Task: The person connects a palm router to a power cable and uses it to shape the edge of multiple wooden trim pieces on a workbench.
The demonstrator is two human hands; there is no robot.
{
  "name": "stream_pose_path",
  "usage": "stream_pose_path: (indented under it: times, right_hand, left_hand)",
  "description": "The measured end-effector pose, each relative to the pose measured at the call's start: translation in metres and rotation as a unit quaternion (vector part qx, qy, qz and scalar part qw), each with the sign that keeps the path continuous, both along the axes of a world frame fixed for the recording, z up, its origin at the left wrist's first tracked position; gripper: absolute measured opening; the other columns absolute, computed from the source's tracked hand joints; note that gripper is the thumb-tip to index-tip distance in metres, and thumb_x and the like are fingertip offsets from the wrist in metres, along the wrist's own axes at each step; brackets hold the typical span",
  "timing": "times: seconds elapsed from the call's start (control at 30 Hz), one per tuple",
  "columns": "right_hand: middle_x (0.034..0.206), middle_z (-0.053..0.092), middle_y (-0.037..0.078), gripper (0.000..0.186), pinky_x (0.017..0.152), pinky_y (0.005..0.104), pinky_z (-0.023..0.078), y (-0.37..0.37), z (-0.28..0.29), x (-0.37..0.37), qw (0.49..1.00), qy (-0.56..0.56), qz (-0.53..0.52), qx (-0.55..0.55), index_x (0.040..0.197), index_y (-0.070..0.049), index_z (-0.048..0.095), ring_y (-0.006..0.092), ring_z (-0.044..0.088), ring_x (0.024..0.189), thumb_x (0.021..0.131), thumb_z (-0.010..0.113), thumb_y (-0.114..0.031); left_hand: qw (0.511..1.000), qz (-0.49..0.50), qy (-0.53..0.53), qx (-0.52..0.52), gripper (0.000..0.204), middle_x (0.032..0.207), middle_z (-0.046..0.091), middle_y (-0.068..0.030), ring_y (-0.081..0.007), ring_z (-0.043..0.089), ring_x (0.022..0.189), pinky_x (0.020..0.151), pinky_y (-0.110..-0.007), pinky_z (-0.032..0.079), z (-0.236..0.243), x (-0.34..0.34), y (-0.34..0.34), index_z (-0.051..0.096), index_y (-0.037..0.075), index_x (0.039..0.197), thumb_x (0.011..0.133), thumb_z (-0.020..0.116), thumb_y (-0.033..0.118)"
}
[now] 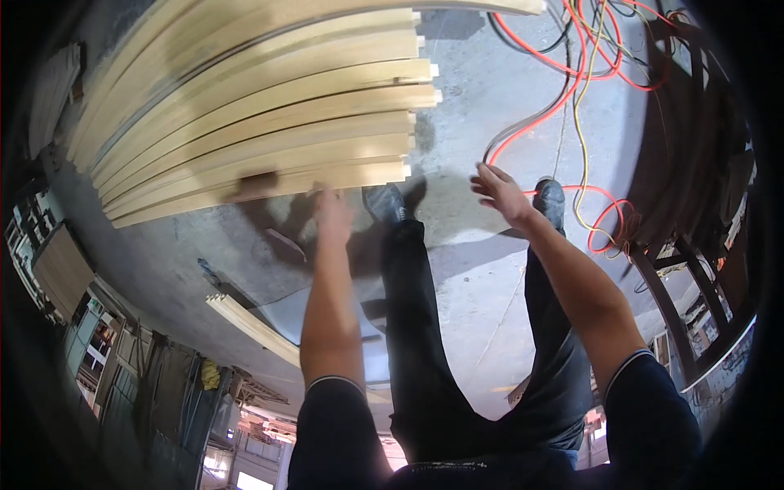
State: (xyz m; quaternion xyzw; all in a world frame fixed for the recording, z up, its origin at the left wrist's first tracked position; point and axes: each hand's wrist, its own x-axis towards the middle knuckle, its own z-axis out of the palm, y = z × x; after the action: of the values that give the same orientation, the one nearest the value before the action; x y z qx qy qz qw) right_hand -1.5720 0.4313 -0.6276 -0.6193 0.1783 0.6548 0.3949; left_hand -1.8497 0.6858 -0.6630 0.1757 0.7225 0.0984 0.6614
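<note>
Several long, pale wooden slats [269, 155] lie side by side in rows across the upper left. My left hand [333, 211], smeared by motion, reaches to the nearest slat's lower edge; whether it touches or grips the wood is unclear. My right hand [498, 192] hangs in the air to the right of the slat ends, fingers apart and slightly bent, holding nothing. Below it and the slats are my two shoes [549, 204] on the concrete floor [465, 269].
Red hoses [535, 122] and a yellow cord [577, 114] loop at upper right beside dark wooden frames [686, 278]. A small bundle of slats [253, 327] and a pale flat sheet [286, 314] lie lower left. Stacked boards [61, 269] line the far left.
</note>
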Motion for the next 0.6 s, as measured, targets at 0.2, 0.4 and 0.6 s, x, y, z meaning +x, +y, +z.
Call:
stream_pose_path:
  times: [0.2,0.4,0.6]
  right_hand:
    - [0.089,0.065,0.002,0.047,0.057,0.0254,0.047,-0.195,0.097,0.117,0.986,-0.140,0.061,-0.060,0.131,0.001,0.058,0.0090,0.057,0.071,0.099,0.059,-0.034]
    - [0.094,0.067,0.005,0.045,0.062,0.0286,0.052,-0.388,0.235,0.197,0.963,-0.200,0.012,-0.183,0.124,-0.001,0.062,0.0134,0.064,0.079,0.096,0.060,-0.036]
    - [0.090,0.067,0.008,0.047,0.066,0.0306,0.053,-0.557,0.380,0.145,0.915,-0.246,-0.135,-0.291,0.120,-0.002,0.065,0.0153,0.063,0.076,0.090,0.062,-0.038]
  left_hand:
    - [0.981,-0.179,0.001,-0.070,0.048,0.121,0.064,-0.0125,-0.0267,0.064,0.106,0.089,-0.044,0.052,0.092,0.005,-0.160,0.054,0.010,0.130,0.098,0.059,0.045]
    - [0.736,-0.658,0.108,0.112,0.045,0.112,0.069,-0.0219,-0.0299,0.066,0.104,0.092,-0.040,0.050,0.196,0.046,-0.304,0.064,-0.007,0.117,0.092,0.067,0.030]
    - [0.598,-0.784,-0.039,0.166,0.039,0.099,0.068,-0.0135,-0.0238,0.063,0.091,0.082,-0.037,0.051,0.202,0.127,-0.317,0.064,-0.003,0.118,0.091,0.066,0.025]
